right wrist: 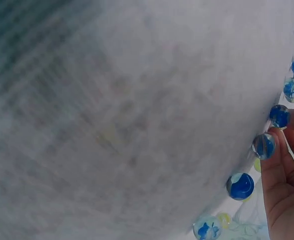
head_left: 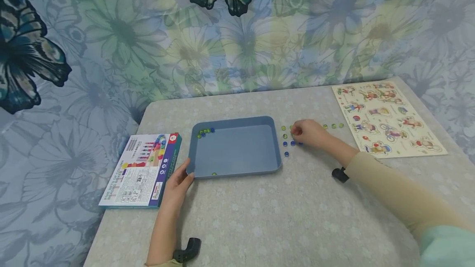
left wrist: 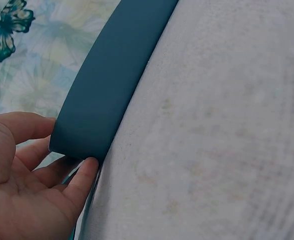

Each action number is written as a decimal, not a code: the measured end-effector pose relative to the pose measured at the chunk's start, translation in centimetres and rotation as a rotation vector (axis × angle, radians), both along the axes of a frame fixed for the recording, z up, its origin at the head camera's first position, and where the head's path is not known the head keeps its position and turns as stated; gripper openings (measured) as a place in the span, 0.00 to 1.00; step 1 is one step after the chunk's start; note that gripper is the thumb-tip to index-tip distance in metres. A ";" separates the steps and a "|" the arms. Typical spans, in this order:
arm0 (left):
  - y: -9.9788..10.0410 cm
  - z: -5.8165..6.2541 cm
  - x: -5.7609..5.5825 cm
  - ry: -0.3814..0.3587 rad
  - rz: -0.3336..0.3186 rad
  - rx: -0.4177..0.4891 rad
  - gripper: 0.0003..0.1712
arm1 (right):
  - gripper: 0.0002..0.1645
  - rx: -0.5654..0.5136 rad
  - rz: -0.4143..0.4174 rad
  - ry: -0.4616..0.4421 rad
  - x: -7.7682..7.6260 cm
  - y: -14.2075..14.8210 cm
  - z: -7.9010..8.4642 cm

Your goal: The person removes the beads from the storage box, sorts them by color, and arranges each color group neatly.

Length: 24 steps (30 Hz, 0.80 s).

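Head view: your right hand (head_left: 309, 133) is low over the counter (head_left: 267, 217), right of centre frame, fingertips bunched among loose marbles (head_left: 285, 144). Whether that grip pinches one, I cannot tell — the right wrist view shows blue marbles (right wrist: 264, 146) at thumb and finger, contact unclear. More marbles lie in the tray (head_left: 233, 151) at frame centre, mostly its upper left corner. Your left hand (head_left: 177, 183) grips the tray's lower left corner; hold it steady there. Judgement: use a narrow fingertip pinch, letting each marble settle before release — neighbours sit close and would roll. Your right forearm slants in from lower right; keep wrist off the marbles above it.
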<state>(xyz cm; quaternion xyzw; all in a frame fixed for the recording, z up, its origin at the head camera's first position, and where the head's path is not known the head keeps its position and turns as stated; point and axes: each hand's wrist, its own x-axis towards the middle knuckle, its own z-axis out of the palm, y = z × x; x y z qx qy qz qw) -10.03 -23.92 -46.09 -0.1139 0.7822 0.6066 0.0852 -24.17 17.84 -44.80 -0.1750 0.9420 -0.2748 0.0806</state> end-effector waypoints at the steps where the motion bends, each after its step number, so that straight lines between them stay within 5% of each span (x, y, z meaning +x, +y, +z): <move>1: 0.0 0.0 0.0 0.000 0.000 -0.001 0.30 | 0.04 0.007 -0.004 0.004 0.0 0.0 0.0; 14: 0.1 0.0 0.0 0.004 -0.006 0.015 0.29 | 0.05 -0.003 -0.011 -0.002 0.1 0.2 0.1; 19: 0.2 -0.1 -0.1 0.002 0.001 0.012 0.29 | 0.06 -0.073 -0.026 0.121 0.8 -0.6 1.4; 24: 0.2 0.2 -0.1 -0.009 0.007 0.007 0.29 | 0.12 -0.215 0.114 0.152 2.1 -4.1 3.0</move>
